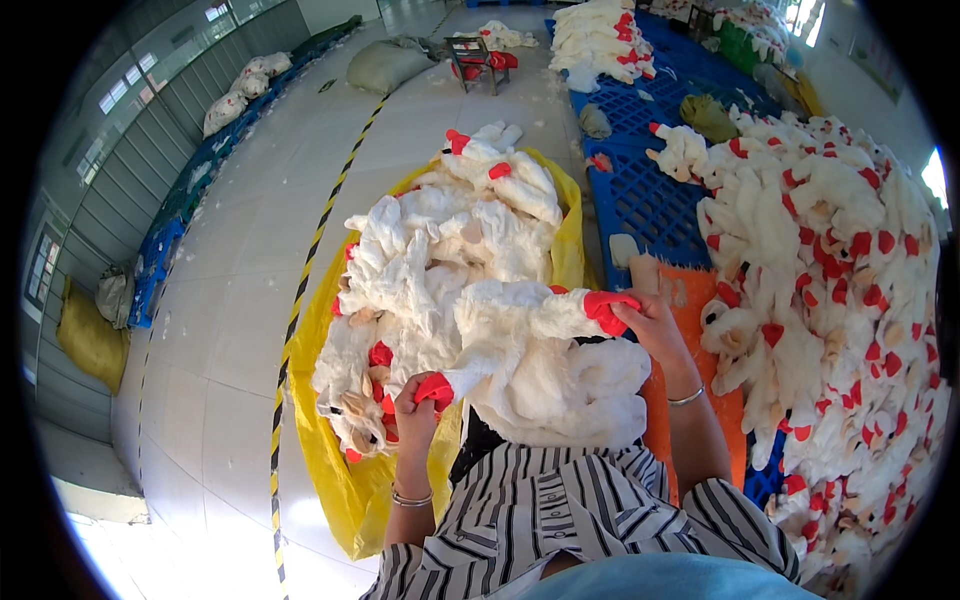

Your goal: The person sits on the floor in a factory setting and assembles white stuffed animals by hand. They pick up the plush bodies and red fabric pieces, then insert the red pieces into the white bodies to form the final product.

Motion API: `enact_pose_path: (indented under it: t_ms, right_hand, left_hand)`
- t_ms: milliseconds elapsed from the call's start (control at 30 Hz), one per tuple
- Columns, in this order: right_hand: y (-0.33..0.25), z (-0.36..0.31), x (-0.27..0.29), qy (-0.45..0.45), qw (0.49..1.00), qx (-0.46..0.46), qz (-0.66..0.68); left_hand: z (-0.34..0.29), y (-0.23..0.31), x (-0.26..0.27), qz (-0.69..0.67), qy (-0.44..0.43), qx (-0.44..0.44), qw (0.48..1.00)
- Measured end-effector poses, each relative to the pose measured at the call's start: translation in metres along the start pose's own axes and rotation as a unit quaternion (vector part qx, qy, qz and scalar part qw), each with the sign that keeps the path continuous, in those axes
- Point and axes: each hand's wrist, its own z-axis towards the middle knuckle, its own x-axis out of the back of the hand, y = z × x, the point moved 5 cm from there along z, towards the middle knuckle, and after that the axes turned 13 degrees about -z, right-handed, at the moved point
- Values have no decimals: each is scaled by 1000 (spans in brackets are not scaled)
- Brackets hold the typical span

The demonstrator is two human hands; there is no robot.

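A white plush toy skin (545, 370) with red paws, looking unstuffed, lies across my lap. My left hand (414, 402) is closed round one red paw, and my right hand (648, 318) pinches the other red paw, so the two limbs are spread apart. Just beyond it, a large yellow plastic bag (350, 500) lies open under a heap of similar white plush skins (430, 250). Orange fabric or sheeting (690, 300) shows by my right forearm. The far fingers of both hands are partly hidden by the paws.
A big pile of white and red plush skins (820, 280) rises on my right over blue plastic pallets (650, 200). Farther off are a small chair (478, 62), a pale sack (390, 65) and another plush stack (600, 45). Yellow-black floor tape (300, 290) runs along the left; a yellow sack (92, 335) leans there.
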Motion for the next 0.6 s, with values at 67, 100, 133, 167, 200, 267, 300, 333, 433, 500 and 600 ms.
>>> enact_pose_path:
  t_ms: [67, 100, 133, 167, 200, 267, 300, 333, 433, 500, 600]
  right_hand:
    - [1, 0, 0, -2, 1000, 1, 20]
    - [1, 0, 0, -4, 999, 2, 32]
    - [2, 0, 0, -5, 999, 3, 44]
    - [2, 0, 0, -7, 999, 1, 46]
    - [2, 0, 0, -8, 999, -1, 48]
    - [2, 0, -1, -9, 999, -4, 43]
    - [2, 0, -1, -9, 999, -6, 36]
    - [1, -1, -1, -9, 1000, -7, 28]
    - [-1, -2, -2, -9, 1000, -14, 22]
    - [-4, -3, -3, -15, 1000, -11, 15]
    - [-6, -4, -3, -22, 1000, -12, 10]
  left_hand:
    - [0, 0, -1, 7, 4, 1, 1000]
    - [1, 0, -1, 9, 2, 0, 1000]
    - [1, 0, -1, 10, -1, -2, 1000]
    - [1, 0, -1, 11, -3, -4, 1000]
    - [1, 0, -1, 6, -3, -3, 1000]
    - [0, 0, -3, -5, -2, -1, 1000]
    - [0, -1, -2, -9, -2, 2, 1000]
    - [0, -3, -2, -13, -3, 6, 1000]
    - [0, -4, -2, -18, -5, 12, 1000]
    - [-1, -4, -2, -21, -6, 15, 1000]
    - [-1, -6, -1, -25, -7, 19, 999]
